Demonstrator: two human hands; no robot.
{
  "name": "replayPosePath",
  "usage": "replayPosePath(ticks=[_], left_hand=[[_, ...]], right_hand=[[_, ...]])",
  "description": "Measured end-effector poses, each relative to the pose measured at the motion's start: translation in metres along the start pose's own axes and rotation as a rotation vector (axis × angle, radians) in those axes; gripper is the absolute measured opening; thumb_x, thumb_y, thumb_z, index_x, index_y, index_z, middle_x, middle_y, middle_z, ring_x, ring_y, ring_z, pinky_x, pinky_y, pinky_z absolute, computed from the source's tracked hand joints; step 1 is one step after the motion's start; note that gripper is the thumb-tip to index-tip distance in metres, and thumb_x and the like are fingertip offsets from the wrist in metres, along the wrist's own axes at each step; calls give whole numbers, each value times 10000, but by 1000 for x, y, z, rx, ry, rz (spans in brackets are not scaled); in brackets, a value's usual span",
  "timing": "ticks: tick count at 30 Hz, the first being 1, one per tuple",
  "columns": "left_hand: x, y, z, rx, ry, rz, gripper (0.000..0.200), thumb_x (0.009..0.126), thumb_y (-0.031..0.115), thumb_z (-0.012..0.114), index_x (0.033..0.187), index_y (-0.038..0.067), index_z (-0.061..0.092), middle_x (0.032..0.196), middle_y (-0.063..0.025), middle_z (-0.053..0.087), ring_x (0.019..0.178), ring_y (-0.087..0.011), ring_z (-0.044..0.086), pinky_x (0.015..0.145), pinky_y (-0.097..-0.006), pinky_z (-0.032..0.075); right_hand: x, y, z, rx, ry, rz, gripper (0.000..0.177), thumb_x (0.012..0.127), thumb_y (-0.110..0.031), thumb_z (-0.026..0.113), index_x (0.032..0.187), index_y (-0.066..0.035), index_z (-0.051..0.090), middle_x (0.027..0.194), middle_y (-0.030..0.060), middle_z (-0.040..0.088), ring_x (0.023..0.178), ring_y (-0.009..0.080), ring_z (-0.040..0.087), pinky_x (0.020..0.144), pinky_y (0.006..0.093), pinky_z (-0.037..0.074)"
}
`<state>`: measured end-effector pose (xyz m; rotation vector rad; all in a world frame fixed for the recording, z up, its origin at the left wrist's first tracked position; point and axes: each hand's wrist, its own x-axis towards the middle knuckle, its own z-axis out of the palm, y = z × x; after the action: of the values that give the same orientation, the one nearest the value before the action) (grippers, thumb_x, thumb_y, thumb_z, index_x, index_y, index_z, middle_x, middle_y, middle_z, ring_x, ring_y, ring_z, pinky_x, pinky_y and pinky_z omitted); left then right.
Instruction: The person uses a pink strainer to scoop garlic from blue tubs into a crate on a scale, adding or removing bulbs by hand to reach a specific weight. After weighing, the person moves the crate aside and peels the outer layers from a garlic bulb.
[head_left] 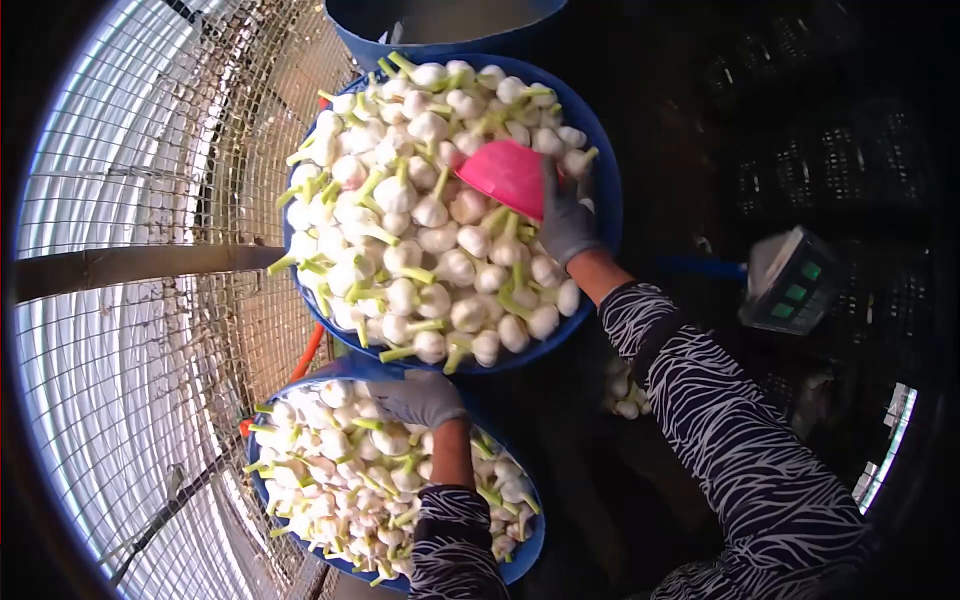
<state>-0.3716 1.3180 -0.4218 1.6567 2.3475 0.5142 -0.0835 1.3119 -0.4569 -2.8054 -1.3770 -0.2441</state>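
Note:
My right hand (pixel 568 212), in a grey glove, is closed on the side of a pink plastic bowl (pixel 508 172). The bowl is tilted over the heap of garlic bulbs (pixel 440 240), its inside hidden from me. These white bulbs with short green stems fill a large round blue tub (pixel 603 130). Nearer to me, a second blue tub (pixel 530 545) holds more garlic bulbs (pixel 345 470). My left hand (pixel 418 398), gloved too, lies at this tub's far rim above the bulbs. Its fingers look stretched out to the left, with nothing visible in them.
Another blue tub (pixel 450 25) stands at the far end. Wire mesh (pixel 150 190) and a horizontal bar (pixel 150 270) run along the left. On the right is a scale display (pixel 795 285), with dark crates (pixel 810 165) beyond. Some garlic (pixel 628 395) lies low beneath my right arm.

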Motion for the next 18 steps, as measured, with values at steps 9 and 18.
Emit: replayPosePath(ticks=[9, 18], left_hand=[[4, 17, -14, -66, -163, -91, 568, 767, 60, 529, 1268, -121, 331, 1182, -337, 464, 1124, -468, 437, 992, -488, 321], [0, -1, 2, 18, -14, 33, 468, 786, 53, 520, 1207, -104, 390, 1087, -314, 509, 1018, -454, 497, 914, -484, 372]], right_hand=[[11, 10, 90, 666, -751, 410, 779, 789, -118, 559, 1475, -114, 190, 1448, 216, 334, 1327, 385, 347, 1101, 418, 283], [-34, -1, 271, -4, -678, -667, 299, 874, -199, 511, 1104, -81, 659, 1119, 162, 640, 1029, 273, 622, 873, 377, 478]])
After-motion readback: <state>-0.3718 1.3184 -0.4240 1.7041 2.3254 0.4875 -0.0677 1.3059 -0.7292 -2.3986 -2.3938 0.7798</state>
